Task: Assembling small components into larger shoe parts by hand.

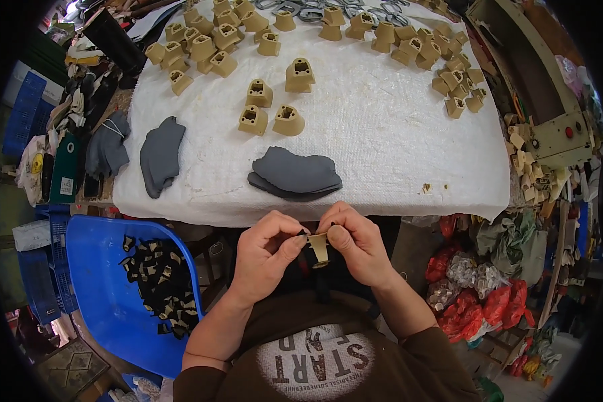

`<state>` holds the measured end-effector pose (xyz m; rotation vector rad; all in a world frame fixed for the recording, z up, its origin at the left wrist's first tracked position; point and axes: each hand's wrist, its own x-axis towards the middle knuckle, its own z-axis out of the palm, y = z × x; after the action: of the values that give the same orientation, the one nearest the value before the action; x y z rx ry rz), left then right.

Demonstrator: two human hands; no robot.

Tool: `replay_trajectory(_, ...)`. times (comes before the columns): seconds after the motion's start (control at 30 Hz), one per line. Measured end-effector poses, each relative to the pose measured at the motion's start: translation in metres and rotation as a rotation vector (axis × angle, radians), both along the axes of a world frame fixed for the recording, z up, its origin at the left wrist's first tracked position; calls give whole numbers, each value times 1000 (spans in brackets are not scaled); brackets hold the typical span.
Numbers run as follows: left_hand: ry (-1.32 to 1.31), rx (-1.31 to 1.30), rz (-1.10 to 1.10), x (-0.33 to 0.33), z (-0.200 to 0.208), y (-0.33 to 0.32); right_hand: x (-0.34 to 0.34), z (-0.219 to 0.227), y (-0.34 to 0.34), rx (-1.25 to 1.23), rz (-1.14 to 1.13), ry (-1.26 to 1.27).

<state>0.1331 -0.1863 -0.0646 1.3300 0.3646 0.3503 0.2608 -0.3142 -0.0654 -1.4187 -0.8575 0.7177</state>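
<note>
Close to my body, just off the table's near edge, both hands hold a small tan shoe heel (319,249) with dark material along its edges. My left hand (264,251) pinches its left side between thumb and fingers. At the right side, my right hand (358,251) pinches in the same way, thumb toward me. Straight ahead lies a stack of dark grey cut pieces (295,174) on the white-covered table (382,147). Beyond that stack stand several bare tan heels (288,122), their hollow ends facing up.
More grey pieces (162,157) and a banded bundle (107,144) lie at the left. Tan heels (204,48) crowd the far side. Left below the table, a blue tub (97,275) holds dark-covered heels (157,281). Red bags (462,315) lie at the right.
</note>
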Motion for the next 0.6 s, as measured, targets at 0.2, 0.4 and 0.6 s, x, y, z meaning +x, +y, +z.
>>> replay_trajectory(0.2,-45,395,131,4,-10,-7,-5,-9,4,53,28,-356)
replay_trajectory(0.4,110,62,144,3,-21,-13,-17,-14,3,43,0,-105)
replay_trajectory(0.6,67,360,-17,-7,-10,-14,-9,-12,5,17,-92,-134)
